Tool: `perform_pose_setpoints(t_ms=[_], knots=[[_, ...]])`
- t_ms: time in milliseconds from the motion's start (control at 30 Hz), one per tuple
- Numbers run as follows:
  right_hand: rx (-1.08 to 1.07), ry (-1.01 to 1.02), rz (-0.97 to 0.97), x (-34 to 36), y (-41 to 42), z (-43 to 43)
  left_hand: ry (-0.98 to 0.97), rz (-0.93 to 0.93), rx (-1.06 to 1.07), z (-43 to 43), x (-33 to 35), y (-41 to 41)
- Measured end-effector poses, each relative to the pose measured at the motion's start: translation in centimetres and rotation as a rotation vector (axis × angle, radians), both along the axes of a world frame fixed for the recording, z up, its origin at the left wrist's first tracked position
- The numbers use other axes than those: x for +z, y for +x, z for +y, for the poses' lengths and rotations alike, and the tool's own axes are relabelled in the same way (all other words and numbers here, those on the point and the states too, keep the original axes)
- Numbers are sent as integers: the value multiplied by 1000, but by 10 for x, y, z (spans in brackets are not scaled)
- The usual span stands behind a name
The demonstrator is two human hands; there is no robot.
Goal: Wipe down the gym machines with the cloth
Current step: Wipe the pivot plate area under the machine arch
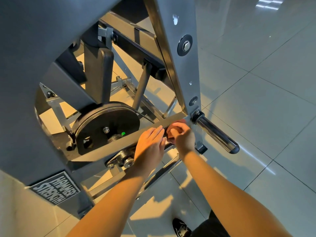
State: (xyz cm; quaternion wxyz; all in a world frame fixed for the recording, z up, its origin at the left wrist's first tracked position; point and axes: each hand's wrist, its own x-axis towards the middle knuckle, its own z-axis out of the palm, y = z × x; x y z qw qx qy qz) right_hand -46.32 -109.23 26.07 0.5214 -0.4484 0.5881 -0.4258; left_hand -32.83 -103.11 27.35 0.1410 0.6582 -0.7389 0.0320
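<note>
On the crossbar [119,140] beside the weight horn [215,132], the cloth [171,133] is gripped by the right hand [183,136], the left hand [150,144] laid flat, and knuckles could be struck if the stroke overruns.

left hand [150,147] flat, right hand [183,136] clenched

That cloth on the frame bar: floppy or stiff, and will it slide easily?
Probably floppy: the cloth is bunched under the right hand. Likely light, as it wads small. Should slide easily on the smooth painted bar.
</note>
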Motion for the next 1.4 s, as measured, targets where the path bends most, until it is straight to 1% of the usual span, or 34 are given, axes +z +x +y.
perform_pose_setpoints(t_ms=[67, 133, 167, 233, 300, 333, 400, 500, 533, 567, 633, 700, 733, 800, 867, 933, 967, 1033, 1067, 1100, 1133, 1167, 1200, 1233, 1267, 1333, 1367, 1400], knots=[[156, -186, 121, 5, 5, 6, -28, 23, -33, 1, 4, -1], [210, -324, 246, 9, 3, -3, -50, 11, -63, 1, 7, -1], [201, -354, 276, 12, 1, -11, -43, 8, -57, 1, 8, -1], [169, -331, 342, 13, -9, -33, -22, 34, 0, 0, 7, -3], [170, -308, 469, 10, -21, -45, -17, 47, 33, 0, 5, -5], [187, -345, 504, 12, -23, -44, -19, 46, 36, 0, 4, -6], [246, -491, 493, 13, -13, -32, -56, 51, 32, 0, 6, -7], [459, -545, 492, 10, 5, -13, -125, 40, 11, -2, 15, -12], [495, -575, 504, 9, 6, -13, -144, 29, 9, -1, 18, -15], [513, -614, 516, 10, 2, -15, -149, 35, 18, 1, 19, -17], [497, -663, 583, 9, -16, -26, -150, 68, 101, 2, 12, -21], [445, -630, 595, 7, -31, -37, -147, 118, 191, 0, 4, -26], [429, -587, 562, 10, -35, -41, -149, 130, 222, -2, 2, -29], [493, -527, 479, 8, -36, -43, -163, 141, 289, -4, 1, -39], [628, -489, 427, 15, -41, -46, -147, 154, 386, -5, -1, -54], [764, -455, 389, 25, -50, -56, -60, 253, 536, -8, -8, -75], [825, -428, 366, 28, -54, -62, 18, 341, 624, -10, -11, -89], [913, -360, 313, 29, -62, -72, 175, 592, 793, -22, -19, -112], [967, -343, 307, 31, -66, -74, 229, 668, 886, -27, -22, -124], [1021, -317, 301, 33, -69, -74, 232, 764, 956, -34, -26, -134], [1067, -285, 287, 36, -72, -76, 181, 880, 1009, -40, -25, -146], [1101, -265, 268, 37, -76, -79, 81, 992, 1009, -46, -25, -158], [1119, -263, 261, 33, -77, -81, -69, 1138, 1003, -49, -25, -169], [1136, -301, 286, 31, -79, -83, -263, 1308, 1050, -50, -26, -177], [1177, -356, 329, 28, -80, -84, -413, 1417, 1113, -47, -26, -184], [1302, -442, 378, 21, -86, -83, -622, 1529, 1134, -43, -23, -194], [1373, -477, 414, 19, -90, -83, -664, 1537, 1163, -42, -21, -197], [1447, -502, 413, 15, -94, -85, -684, 1487, 1191, -40, -23, -200]])
